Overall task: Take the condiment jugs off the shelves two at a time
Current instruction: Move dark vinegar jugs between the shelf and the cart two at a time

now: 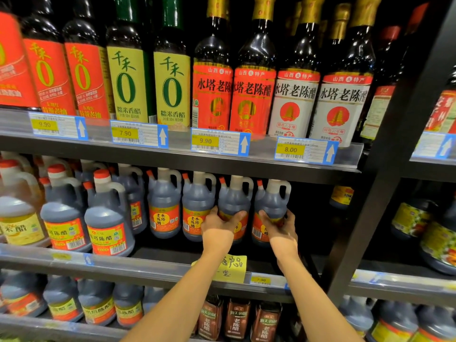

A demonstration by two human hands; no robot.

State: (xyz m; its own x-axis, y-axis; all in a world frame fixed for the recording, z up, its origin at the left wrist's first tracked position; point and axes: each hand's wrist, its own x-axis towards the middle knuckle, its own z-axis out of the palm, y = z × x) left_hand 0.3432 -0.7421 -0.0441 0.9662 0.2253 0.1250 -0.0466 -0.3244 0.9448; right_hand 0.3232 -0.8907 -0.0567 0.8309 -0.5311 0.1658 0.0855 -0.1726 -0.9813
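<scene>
Condiment jugs in the middle shelf (172, 264) row at frame centre are being gripped, left hand (218, 222) curling round one jug (233, 201), right hand (281, 227) round its neighbour (271, 201), apparently not yet lifted, many others remaining.

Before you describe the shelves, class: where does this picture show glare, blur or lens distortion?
Head view: ceiling light glints on the dark glass bottle with the white label; the red-labelled bottle at the far left edge smears with blur; the black shelf upright leans from wide-angle distortion; the recess behind the two gripped dark plastic jugs is deep shadow.
</scene>
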